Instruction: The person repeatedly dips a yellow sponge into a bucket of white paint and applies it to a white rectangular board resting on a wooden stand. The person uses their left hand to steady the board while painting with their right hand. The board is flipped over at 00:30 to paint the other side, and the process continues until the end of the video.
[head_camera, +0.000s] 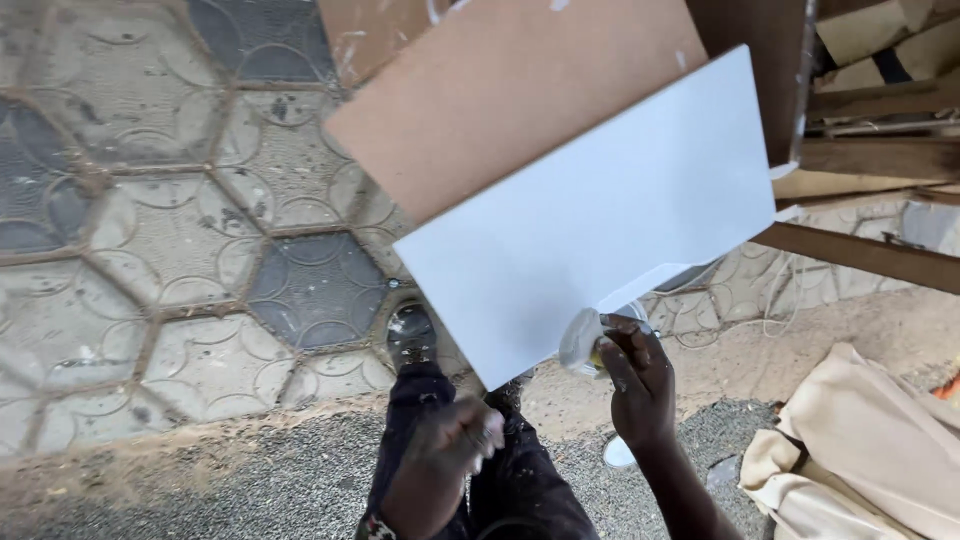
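Head view, our inventory: our right hand (640, 385) closes on a small clear plastic container with something yellow inside (585, 345), half hidden behind the lower corner of a flat white rectangular board (590, 220). Our left hand (450, 445) is blurred, fingers curled loosely; we cannot tell whether it holds anything. Behind the board, a brown fibreboard panel (500, 95) runs out of frame. Beige cloth (870, 450) lies right, cut off.

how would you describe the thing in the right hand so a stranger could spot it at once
Start at the white board leaning across the middle of the view and follow its lower edge down. There the right hand holds a small round container against the edge. Its cloudy plastic sets it apart from the flat white and brown boards around it.
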